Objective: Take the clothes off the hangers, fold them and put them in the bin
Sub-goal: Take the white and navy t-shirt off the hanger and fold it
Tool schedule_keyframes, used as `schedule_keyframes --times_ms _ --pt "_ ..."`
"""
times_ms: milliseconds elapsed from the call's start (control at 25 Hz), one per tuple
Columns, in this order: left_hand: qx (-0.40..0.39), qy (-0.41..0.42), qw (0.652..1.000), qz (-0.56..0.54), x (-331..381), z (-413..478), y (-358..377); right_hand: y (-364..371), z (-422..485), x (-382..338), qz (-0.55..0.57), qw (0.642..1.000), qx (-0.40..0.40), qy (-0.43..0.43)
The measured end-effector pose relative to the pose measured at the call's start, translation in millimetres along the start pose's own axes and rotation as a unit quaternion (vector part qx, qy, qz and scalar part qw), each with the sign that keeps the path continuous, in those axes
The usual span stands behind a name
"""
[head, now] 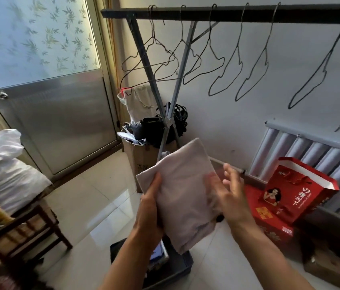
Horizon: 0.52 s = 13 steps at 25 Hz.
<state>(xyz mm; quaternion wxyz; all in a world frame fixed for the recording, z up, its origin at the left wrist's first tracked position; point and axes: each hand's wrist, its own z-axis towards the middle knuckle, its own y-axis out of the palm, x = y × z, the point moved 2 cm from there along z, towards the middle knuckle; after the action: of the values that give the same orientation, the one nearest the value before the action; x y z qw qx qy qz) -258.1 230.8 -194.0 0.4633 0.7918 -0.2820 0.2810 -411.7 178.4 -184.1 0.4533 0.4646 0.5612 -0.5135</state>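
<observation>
A folded pale pink-beige garment [182, 197] hangs in the air in front of me. My left hand [150, 204] grips its left edge, thumb on the front. To the garment's right is my right hand [230, 193], fingers straight and blurred, against or just off the cloth. Directly below on the floor sits a dark grey bin [182, 266] holding some folded clothes. Several bare wire hangers [217, 65] hang from the black rail [227, 14] above.
The rack's grey crossed legs [171, 114] stand ahead, before a cardboard box [142, 158] piled with dark things. Red gift boxes [290, 195] and a radiator [315, 151] are at the right. A wooden chair [25, 231] with white bags stands left, by a door.
</observation>
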Motion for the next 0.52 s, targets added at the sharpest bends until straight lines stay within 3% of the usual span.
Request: schedule_keyframes --times_ms 120,280,400,520 --pt "-0.042 -0.04 0.998 0.015 21 15 -27 34 25 -3 -0.059 0.992 -0.115 0.0" --pt "-0.065 -0.062 0.996 -0.011 57 43 -72 79 46 -2 0.079 0.954 -0.249 0.15" --pt "-0.062 -0.081 0.995 -0.011 79 68 -102 114 59 12 0.155 0.917 -0.272 0.247" --pt "-0.034 -0.087 0.995 0.016 97 98 -133 152 78 31 0.191 0.912 -0.259 0.255"
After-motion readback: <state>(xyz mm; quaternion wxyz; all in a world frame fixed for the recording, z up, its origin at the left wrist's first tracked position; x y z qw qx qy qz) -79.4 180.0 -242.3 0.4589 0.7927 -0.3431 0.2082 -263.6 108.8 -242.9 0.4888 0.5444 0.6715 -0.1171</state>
